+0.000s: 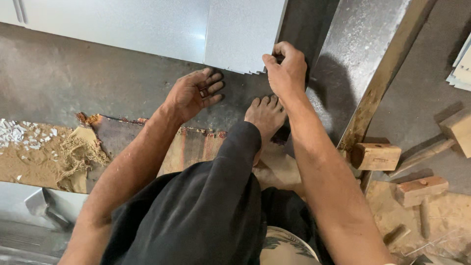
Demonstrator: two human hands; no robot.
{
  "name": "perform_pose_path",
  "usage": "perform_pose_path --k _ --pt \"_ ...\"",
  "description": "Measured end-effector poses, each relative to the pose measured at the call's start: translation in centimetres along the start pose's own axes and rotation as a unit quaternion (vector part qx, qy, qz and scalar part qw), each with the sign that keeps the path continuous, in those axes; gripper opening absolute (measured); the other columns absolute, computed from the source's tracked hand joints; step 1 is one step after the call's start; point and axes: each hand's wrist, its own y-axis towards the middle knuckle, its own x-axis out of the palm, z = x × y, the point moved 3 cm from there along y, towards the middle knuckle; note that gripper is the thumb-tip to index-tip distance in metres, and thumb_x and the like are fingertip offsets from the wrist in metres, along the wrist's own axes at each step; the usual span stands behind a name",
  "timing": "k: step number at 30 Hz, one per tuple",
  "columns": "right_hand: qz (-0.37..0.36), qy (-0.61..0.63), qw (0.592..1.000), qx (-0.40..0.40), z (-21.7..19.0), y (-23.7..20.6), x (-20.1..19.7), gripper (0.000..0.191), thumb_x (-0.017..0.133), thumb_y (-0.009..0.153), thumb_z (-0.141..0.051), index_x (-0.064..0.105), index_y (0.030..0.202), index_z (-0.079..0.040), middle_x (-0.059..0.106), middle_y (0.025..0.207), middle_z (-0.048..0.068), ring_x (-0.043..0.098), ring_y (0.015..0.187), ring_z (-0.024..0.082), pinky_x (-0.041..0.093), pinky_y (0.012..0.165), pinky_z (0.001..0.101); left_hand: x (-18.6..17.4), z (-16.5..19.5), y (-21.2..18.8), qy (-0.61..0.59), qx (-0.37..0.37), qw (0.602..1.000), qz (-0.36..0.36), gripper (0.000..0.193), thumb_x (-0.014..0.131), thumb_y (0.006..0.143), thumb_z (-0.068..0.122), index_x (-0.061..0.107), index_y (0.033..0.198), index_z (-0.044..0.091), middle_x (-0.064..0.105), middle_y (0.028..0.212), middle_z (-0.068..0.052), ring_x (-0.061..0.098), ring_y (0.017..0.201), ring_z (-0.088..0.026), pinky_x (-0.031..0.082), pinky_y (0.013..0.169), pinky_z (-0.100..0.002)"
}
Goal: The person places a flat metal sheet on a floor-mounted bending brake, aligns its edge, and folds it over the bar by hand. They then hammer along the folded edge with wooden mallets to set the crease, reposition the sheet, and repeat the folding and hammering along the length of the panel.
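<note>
Gripping the corner of a stack of thin metal sheets (243, 34), the right hand (286, 68) had its fingers (271, 63) curled tight over the stepped edges where the sheets fanned out. The stack lay flat on the dark floor (64, 78), at the top centre of the view, overlapping a wider pale sheet (113, 22) to its left. The left hand (194, 93) rested on the floor just left of that corner, fingers spread loose and holding nothing, tips pointing right toward the stack's lower edge. A bare foot (266, 114) sat between the two hands, toes just below the right wrist, near the sheets but not touching them. Dark trousers (196, 211) filled the lower middle. A worn mat (117, 135) with a frayed edge lay under the left forearm, with sandy dirt and white chips to its left. To the right, a long metal strip (358, 54) ran diagonally beside a wooden plank (387, 73). Wood blocks (377, 156) lay at lower right, well apart from both hands.
</note>
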Motion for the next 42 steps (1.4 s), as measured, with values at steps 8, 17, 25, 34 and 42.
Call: perform_pose_path --k 8,17,25,34,42 --pt "-0.011 0.083 0.996 -0.038 1.3 0.0 0.3 0.011 0.068 0.091 -0.006 0.069 0.099 0.0 0.073 0.088 0.005 0.067 0.081 0.012 0.054 0.074 0.03 -1.4 0.5 0.1 -0.045 0.044 0.998 -0.03 0.039 0.047 0.102 0.018 0.052 0.138 0.002 0.065 0.123 -0.011 0.066 0.111 -0.023 0.056 0.105 -0.05" --pt "-0.038 0.215 0.975 0.04 1.2 1.7 1.4 0.007 0.067 0.092 -0.007 0.062 0.096 -0.003 0.064 0.082 0.002 0.058 0.068 0.008 0.048 0.055 0.0262 -0.9 0.5 0.8 -0.065 0.065 0.994 -0.062 0.043 0.053 0.103 0.027 0.051 0.136 0.0 0.066 0.128 -0.011 0.067 0.116 -0.024 0.056 0.108 -0.05" --pt "-0.14 0.208 0.968 0.024 -5.1 1.7 1.2 0.023 0.067 0.098 -0.02 0.071 0.104 0.002 0.073 0.087 0.008 0.065 0.067 0.012 0.053 0.053 0.0272 -3.5 -0.3 0.5 -0.115 0.067 0.991 0.011 0.096 0.044 0.088 0.076 0.045 0.143 -0.002 0.065 0.125 -0.019 0.068 0.115 -0.032 0.056 0.105 -0.054" --pt "0.006 0.196 0.974 -0.112 -7.8 -4.6 -12.7 0.023 0.062 0.1 -0.013 0.069 0.12 -0.004 0.071 0.107 0.003 0.063 0.082 0.007 0.048 0.065 0.0246 -4.8 2.9 -3.0 -0.067 0.127 0.986 0.081 0.069 0.036 0.104 0.067 0.061 0.109 0.003 0.07 0.099 -0.015 0.066 0.091 -0.025 0.057 0.084 -0.046" --pt "0.194 -0.167 0.965 -0.055 8.2 -11.0 -21.8 0.03 0.07 0.112 -0.01 0.061 0.089 0.006 0.061 0.075 0.005 0.053 0.062 0.008 0.038 0.051 0.0264 -1.7 1.0 -1.4 0.507 0.11 0.854 0.04 0.026 0.06 0.1 0.027 0.072 0.103 0.004 0.075 0.092 -0.009 0.068 0.073 -0.018 0.062 0.07 -0.039"
